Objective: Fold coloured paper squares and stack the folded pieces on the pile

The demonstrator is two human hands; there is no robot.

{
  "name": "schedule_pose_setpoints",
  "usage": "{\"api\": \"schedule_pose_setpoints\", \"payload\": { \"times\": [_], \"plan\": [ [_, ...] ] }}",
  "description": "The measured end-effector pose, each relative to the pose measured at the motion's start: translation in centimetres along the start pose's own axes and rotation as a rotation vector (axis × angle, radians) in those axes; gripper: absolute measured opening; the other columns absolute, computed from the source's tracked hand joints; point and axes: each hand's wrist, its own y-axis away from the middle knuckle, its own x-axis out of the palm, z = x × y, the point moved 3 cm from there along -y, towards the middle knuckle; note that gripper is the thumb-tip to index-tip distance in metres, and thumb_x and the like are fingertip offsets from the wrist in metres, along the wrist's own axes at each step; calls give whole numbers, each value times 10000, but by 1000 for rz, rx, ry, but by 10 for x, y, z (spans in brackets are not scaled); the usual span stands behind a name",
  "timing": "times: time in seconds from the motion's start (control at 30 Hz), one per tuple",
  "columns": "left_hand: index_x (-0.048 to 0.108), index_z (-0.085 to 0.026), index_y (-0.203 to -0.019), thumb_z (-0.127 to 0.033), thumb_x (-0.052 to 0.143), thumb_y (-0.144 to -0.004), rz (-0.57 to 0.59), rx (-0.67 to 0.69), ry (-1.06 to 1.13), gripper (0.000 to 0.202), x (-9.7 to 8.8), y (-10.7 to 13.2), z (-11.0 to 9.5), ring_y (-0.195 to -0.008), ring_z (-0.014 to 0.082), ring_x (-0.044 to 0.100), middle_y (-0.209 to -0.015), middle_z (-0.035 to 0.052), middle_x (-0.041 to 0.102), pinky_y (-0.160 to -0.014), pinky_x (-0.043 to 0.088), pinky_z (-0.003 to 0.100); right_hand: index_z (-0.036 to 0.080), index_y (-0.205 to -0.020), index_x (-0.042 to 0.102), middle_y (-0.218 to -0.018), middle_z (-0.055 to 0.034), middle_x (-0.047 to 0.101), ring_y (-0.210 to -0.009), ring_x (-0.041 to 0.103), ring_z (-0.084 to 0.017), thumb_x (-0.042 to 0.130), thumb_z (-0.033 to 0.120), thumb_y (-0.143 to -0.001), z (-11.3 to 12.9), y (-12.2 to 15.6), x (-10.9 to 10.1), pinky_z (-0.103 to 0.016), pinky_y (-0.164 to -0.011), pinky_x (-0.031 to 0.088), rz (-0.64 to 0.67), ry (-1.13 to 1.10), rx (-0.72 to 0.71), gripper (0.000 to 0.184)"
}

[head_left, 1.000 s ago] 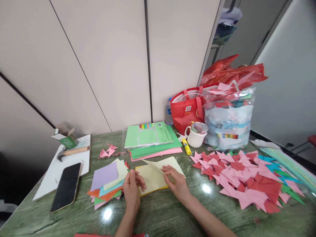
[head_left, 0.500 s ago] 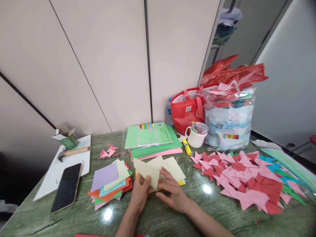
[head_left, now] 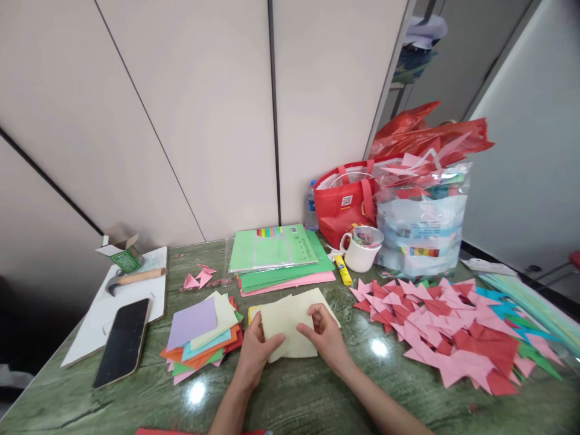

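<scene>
The left hand (head_left: 254, 351) and right hand (head_left: 328, 343) pinch opposite sides of a pale-yellow, four-sided paper sheet (head_left: 289, 325), lower centre of the frame, apparently to steady it above the green marbled worktop (head_left: 290, 402).

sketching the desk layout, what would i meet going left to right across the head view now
Dark-screened rectangular phone with gold edges, loose stack of small multicoloured paper sheets, bare left hand, cream sheet of paper, bare right hand, heap of pink and red folded paper pieces.
</scene>
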Motion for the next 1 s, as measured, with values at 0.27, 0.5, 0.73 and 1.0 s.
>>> {"api": "schedule_pose_setpoints", "payload": {
  "times": [0.27, 0.5, 0.73, 1.0],
  "plan": [
    [489, -186, -1103, -262, 706, -593, -60, -84, 58, 560, 1, 0, 3, -907, 250, 604, -1006, 118, 651, -762, 480, 353, 229, -835, 366, -646, 32, 601, -552, 554, -144, 674, 330, -624, -2, 2, 4, -235, -501, 431, 50, -140, 127, 387],
    [530, -164, -1033, -227, 688, -622, -98, -32, 45, 444, -3, -3, 2, -882, 243, 614, -963, 113, 667, -740, 491, 334, 236, -1160, 284, -784, -7, 632, -752, 617, -191, 687, 291, -624, 6, 0, 6, -313, -655, 487, 125, -296, 151, 674],
    [520, -172, -1047, -191, 708, -586, -181, 12, 29, 498, -10, -7, 5, -888, 225, 615, -981, 88, 667, -752, 491, 322, 187, -996, 487, -791, -33, 636, -772, 602, -195, 678, 367, -623, -2, -2, 5, -303, -660, 483, 150, -258, 169, 456],
    [509, -160, -1079, -200, 707, -581, -199, 29, -16, 537, -10, -7, 5, -896, 245, 612, -1003, 113, 654, -749, 496, 344, 165, -737, 610, -647, -5, 616, -583, 549, -145, 667, 432, -609, 5, -3, 2, -251, -545, 448, 105, -122, 165, 301]
  ]
}}
